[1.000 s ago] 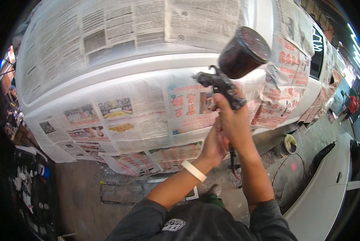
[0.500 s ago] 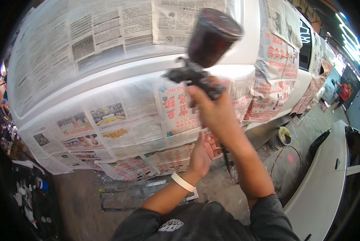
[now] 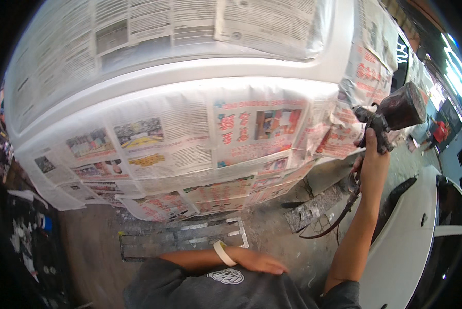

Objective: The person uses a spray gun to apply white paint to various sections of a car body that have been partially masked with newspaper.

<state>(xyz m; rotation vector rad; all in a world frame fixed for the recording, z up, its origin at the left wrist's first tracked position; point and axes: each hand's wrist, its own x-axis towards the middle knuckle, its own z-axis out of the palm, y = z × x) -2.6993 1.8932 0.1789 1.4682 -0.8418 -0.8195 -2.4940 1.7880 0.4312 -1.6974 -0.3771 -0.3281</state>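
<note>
At the right, my right hand [image 3: 372, 152] is wrapped round the handle of a spray gun [image 3: 379, 123] with a dark, paint-stained cup [image 3: 406, 107] on top. A hose [image 3: 339, 220] hangs from below its handle. The gun is held away from a white vehicle body, next to its papered right part. My left hand [image 3: 259, 261], bare but for a pale band on the wrist, lies across in front of my torso. Its fingers look stretched out and it holds nothing; they are slightly blurred. Newspaper masking [image 3: 189, 129] covers the vehicle's side above and below a bare white strip [image 3: 189, 72].
A detached white door [image 3: 411, 242] stands at the lower right. On the floor are a metal frame [image 3: 184, 237] and a paint-spotted board [image 3: 318, 206]. A dark surface with small items [image 3: 35, 242] is at the left. A person in red [image 3: 439, 131] is far right.
My right hand has swung the spray gun to the right, away from the middle of the vehicle's side. My left hand has dropped from beside the right forearm to my torso.
</note>
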